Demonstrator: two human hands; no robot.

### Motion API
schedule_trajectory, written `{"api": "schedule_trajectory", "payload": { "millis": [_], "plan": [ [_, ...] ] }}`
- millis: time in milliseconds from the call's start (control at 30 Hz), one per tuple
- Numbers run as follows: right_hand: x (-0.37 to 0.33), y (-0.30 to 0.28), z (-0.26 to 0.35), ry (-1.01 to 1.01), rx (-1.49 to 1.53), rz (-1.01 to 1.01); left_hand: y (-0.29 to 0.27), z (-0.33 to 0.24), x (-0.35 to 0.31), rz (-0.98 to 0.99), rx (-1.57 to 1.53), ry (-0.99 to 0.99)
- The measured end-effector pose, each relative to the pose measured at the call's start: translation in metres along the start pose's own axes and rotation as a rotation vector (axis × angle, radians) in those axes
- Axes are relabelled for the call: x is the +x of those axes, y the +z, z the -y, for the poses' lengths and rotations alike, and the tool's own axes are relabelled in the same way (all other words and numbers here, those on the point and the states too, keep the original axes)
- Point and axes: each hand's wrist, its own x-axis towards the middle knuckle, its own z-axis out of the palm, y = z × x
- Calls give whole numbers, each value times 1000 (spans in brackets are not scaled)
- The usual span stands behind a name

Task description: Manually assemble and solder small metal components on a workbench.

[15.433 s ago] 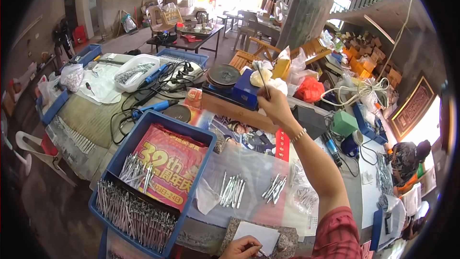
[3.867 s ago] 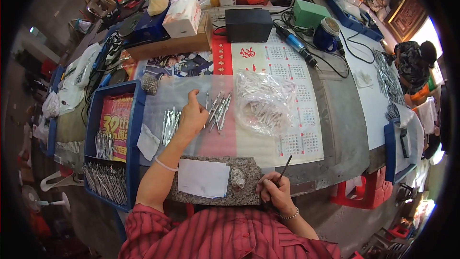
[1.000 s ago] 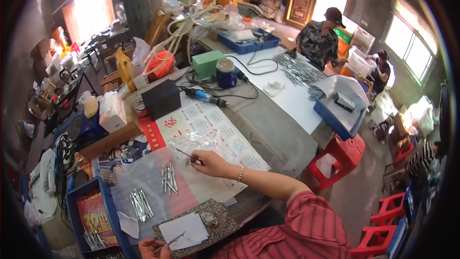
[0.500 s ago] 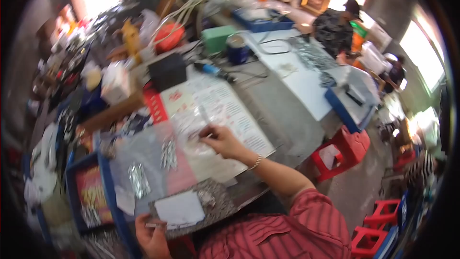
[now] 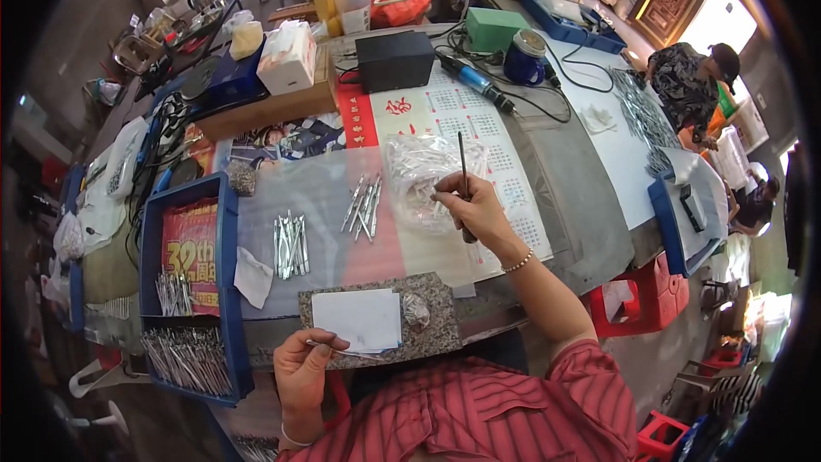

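Observation:
My right hand (image 5: pixel 483 214) is closed around a thin dark pen-like rod (image 5: pixel 463 158), held nearly upright above the table. Beside that hand lies a clear plastic bag (image 5: pixel 410 162) of small pale, slender pieces. My left hand (image 5: pixel 301 372), near the table's front edge, pinches a slim silvery metal piece (image 5: pixel 327 346). Next to it a white sheet stack (image 5: pixel 355 316) rests on a speckled stone slab (image 5: pixel 445 316), with a crumpled silvery lump (image 5: pixel 416 310) at its right. Farther back, two groups of slim silver metal pieces, one left (image 5: pixel 292 248) and one right (image 5: pixel 363 208), lie on a translucent sheet.
To the left stands a blue divided tray (image 5: pixel 228 239) holding many slim metal pieces. A black box (image 5: pixel 394 62), a blue handheld rotary tool (image 5: pixel 472 81) and a blue jar (image 5: pixel 525 58) stand behind. A red stool (image 5: pixel 663 291) is at right; another person (image 5: pixel 684 85) sits beyond.
The view has swung, so the table appears shifted right and sharper. My right hand, formerly over the plastic bag, now raises the dark rod at its right. My left hand still pinches a slim piece.

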Motion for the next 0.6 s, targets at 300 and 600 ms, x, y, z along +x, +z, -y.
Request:
{"api": "schedule_trajectory", "payload": {
  "millis": [300,600],
  "plan": [
    [-81,44,46,-297,-103,443,29,1,18,15,453,157],
    [-128,68,49,-403,-132,392,58,-1,22,167,543,111]
  ]
}}
